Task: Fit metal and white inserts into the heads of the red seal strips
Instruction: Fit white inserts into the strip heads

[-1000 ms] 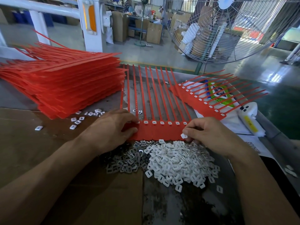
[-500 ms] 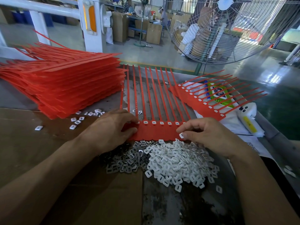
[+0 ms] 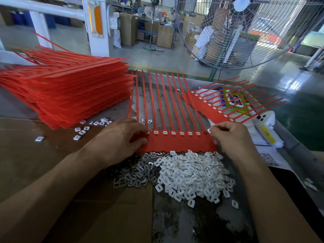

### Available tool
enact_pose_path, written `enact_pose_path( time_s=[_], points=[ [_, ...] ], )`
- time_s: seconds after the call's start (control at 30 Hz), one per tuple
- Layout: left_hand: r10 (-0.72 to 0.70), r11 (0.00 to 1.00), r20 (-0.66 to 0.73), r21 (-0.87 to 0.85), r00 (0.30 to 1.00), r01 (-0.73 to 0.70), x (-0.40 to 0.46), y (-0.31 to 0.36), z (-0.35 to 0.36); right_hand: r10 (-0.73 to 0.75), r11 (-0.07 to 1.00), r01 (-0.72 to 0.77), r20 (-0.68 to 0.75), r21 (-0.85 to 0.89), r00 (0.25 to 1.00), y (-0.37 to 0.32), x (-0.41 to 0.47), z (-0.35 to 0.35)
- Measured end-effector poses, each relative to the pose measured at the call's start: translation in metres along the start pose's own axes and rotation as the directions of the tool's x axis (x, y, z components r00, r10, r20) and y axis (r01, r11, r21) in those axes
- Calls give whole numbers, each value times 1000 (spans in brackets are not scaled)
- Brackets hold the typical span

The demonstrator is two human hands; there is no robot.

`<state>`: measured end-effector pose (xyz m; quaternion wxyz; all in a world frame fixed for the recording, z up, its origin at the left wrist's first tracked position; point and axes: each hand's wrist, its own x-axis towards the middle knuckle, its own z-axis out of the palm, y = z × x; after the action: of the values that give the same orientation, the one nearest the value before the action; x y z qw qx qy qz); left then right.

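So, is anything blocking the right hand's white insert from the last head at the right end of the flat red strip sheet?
Nothing visible does. The right hand holds the small white plastic insert right at that end of the red seal strip sheet.

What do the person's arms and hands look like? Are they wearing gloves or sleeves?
No gloves and no sleeves show: the left hand and right hand are bare, and both forearms are bare up to the picture's edge. No rings, watch or bracelets show.
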<state>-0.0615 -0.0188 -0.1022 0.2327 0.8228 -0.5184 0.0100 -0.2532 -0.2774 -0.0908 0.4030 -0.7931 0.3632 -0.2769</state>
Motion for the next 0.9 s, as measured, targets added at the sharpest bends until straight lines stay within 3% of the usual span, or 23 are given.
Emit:
enact_pose_path(
  time_s=[0.43,0.9],
  points=[
    [4,1000,-21,4,1000,-4,0,1,1,53,998,-58,-115,-39,992,3,5,14],
    [6,1000,-30,-1,1000,-6,0,1,1,58,982,-77,-113,-172,992,1,6,19]
  ],
)
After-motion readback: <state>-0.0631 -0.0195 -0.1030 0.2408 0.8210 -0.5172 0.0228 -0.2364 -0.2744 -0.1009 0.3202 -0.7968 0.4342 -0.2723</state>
